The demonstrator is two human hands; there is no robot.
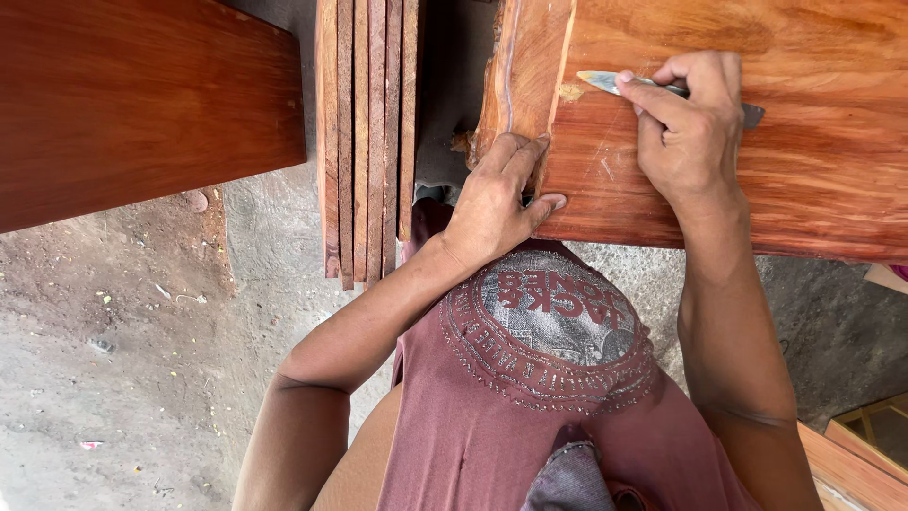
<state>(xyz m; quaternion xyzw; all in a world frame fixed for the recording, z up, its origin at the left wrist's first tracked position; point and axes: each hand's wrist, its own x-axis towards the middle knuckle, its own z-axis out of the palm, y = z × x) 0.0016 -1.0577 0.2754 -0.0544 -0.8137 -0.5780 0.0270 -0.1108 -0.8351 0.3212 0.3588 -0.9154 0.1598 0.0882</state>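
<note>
Right hand (690, 123) presses flat metal blade (605, 81) on glossy reddish slab (813, 180).

Bright even daylight, soft shadows, sharp focus, slight wide-angle stretch at edges

Reddish-orange slab (757, 180), silvery blade (605, 81), maroon shirt (492, 416).

Reddish-orange wooden slab (757, 180) with a rough, cracked near-left edge, lying flat and filling the upper right, with a thin metal blade (605, 81) laid flat against a pale filler patch (571, 92).
</note>
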